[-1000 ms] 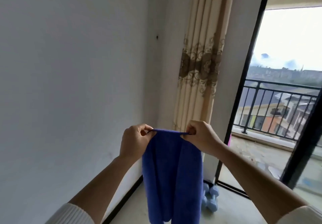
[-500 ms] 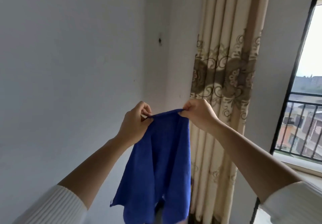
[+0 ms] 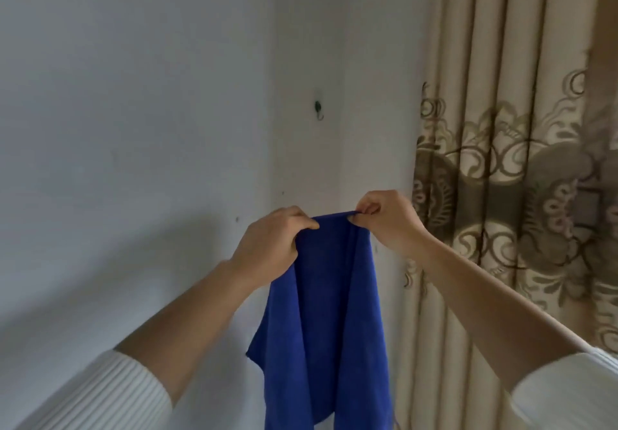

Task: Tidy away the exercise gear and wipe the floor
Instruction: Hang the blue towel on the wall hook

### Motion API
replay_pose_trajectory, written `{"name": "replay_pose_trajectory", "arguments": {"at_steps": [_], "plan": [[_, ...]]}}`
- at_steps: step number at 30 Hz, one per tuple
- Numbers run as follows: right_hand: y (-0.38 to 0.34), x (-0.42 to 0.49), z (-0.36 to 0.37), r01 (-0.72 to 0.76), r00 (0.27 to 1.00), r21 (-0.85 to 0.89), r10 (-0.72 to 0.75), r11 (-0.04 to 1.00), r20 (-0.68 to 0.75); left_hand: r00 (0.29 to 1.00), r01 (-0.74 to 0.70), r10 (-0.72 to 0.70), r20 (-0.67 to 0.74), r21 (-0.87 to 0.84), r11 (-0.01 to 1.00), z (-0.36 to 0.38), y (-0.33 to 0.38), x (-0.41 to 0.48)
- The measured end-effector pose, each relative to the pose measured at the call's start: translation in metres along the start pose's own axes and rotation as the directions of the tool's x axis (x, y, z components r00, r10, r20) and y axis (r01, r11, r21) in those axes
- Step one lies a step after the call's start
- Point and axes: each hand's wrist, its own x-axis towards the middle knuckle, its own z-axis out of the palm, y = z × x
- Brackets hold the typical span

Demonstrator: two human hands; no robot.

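Observation:
A blue cloth hangs down in front of me, stretched at its top edge between both hands. My left hand pinches the top left corner and my right hand pinches the top right. Both are raised in front of the white wall corner. A small dark hook is fixed to the wall above the cloth, well apart from it. The cloth's lower end runs out of the frame.
A beige curtain with a brown ornamental band hangs close on the right, just behind my right arm. White walls fill the left and middle. The floor is out of sight.
The view has swung left and closer to the wall: the balcony door and dumbbells have left the frame. Both hands keep their hold on the cloth, now lifted below the hook.

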Motion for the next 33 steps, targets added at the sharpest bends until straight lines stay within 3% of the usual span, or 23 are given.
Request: {"name": "replay_pose_trajectory", "arguments": {"at_steps": [5,11,14,16,20,24,29,33], "plan": [[0.036,0.103,0.008,0.077,0.996,0.186,-0.068,0.979,-0.052,0.997,0.059,-0.055,-0.062,0.05,0.997,0.031,-0.025,0.094],[0.064,0.21,0.008,0.102,0.988,0.437,-0.141,0.894,0.057,0.999,0.046,-0.036,-0.041,0.287,0.957,0.055,-0.059,0.181],[0.063,0.249,0.009,0.153,0.977,0.543,-0.207,0.825,0.039,0.993,0.043,0.003,-0.116,0.397,0.917,0.056,-0.074,0.212],[0.059,0.276,0.015,0.222,0.971,0.578,-0.233,0.785,-0.056,0.971,0.037,0.086,-0.225,0.493,0.869,0.053,-0.084,0.236],[0.049,0.326,0.029,0.419,0.893,0.398,-0.29,0.816,-0.345,0.9,0.052,0.301,-0.315,0.764,0.643,0.049,-0.099,0.281],[0.039,0.355,0.033,0.465,0.83,0.226,-0.332,0.856,-0.448,0.928,0.092,0.255,-0.27,0.834,0.545,0.047,-0.1,0.308],[0.044,0.374,0.045,0.465,0.835,0.014,-0.434,0.885,-0.339,0.976,0.1,0.119,-0.181,0.864,0.493,0.056,-0.099,0.315],[0.055,0.368,0.061,0.499,0.835,0.074,-0.457,0.863,-0.306,0.989,0.094,0.053,-0.137,0.867,0.49,0.068,-0.099,0.306]]}}
